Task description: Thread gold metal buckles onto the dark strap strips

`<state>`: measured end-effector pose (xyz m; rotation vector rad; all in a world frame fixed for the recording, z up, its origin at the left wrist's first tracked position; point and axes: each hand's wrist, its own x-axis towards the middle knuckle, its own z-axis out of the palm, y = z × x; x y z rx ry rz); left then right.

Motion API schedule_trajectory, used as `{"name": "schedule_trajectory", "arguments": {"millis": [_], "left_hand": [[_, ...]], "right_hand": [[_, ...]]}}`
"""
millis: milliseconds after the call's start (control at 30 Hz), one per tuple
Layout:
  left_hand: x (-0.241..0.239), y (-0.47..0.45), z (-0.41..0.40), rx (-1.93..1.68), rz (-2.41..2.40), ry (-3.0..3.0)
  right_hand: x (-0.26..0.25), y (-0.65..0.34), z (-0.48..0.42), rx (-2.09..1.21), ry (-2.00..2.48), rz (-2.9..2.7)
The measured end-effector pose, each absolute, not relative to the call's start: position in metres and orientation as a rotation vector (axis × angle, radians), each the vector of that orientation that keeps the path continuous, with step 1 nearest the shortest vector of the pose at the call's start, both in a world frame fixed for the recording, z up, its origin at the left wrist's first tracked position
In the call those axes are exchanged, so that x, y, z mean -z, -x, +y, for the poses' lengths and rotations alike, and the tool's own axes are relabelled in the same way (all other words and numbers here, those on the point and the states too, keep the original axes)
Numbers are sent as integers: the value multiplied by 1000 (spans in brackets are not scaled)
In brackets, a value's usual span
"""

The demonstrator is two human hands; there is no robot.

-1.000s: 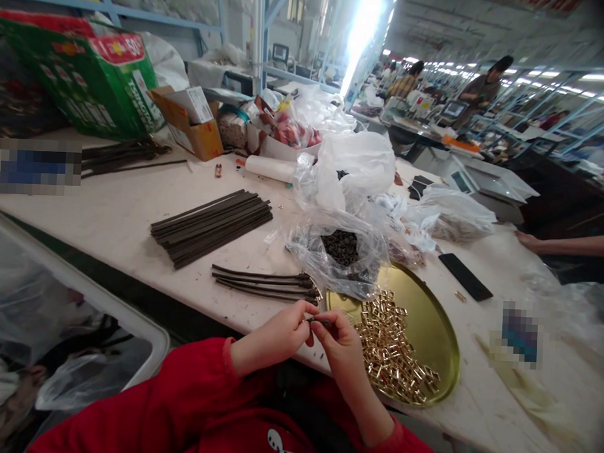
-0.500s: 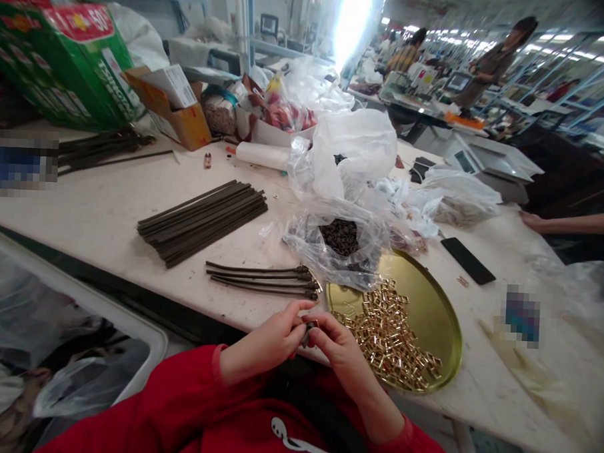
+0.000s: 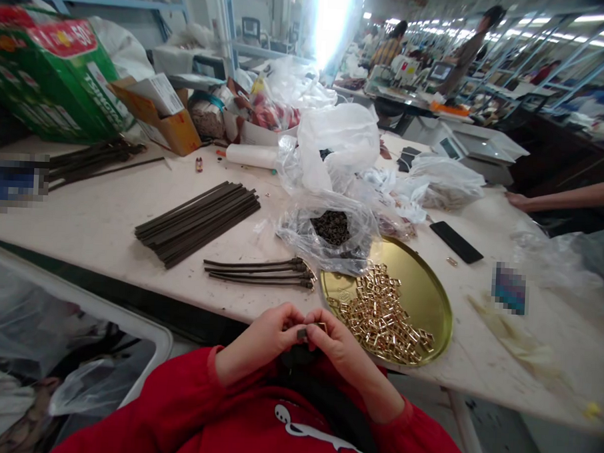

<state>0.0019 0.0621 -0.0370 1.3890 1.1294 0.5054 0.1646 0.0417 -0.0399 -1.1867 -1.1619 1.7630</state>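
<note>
My left hand (image 3: 271,329) and right hand (image 3: 338,338) nearly meet, fingers curled in, thumbs and fingertips pinching a small dark piece (image 3: 302,334) between them; a gold buckle (image 3: 322,326) peeks out at my right fingertips. Just beyond my left hand lie thin dark strips (image 3: 250,273). Beside my right hand, loose buckles (image 3: 381,317) heap on a round gold tray (image 3: 427,285).

left forearm (image 3: 232,361) and right forearm (image 3: 377,390) angle inward, red sleeves (image 3: 185,388) pushed short of bare wrists (image 3: 251,345). left hand (image 3: 271,328) and right hand (image 3: 338,337) meet low before the torso (image 3: 248,418), fingers (image 3: 285,312) curled, thumbs (image 3: 321,337) facing each other, both in a close pinch.
</note>
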Motion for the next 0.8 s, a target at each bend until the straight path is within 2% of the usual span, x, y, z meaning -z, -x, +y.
{"name": "schedule_trajectory", "arguments": {"millis": [367,800], "left_hand": [[31,-1,52,-514,1022,-1009],[27,5,57,-260,964,-1231]], "right_hand": [[44,-165,30,-1764,1241,-1070],[49,-172,27,-1240,1493,-1635]]}}
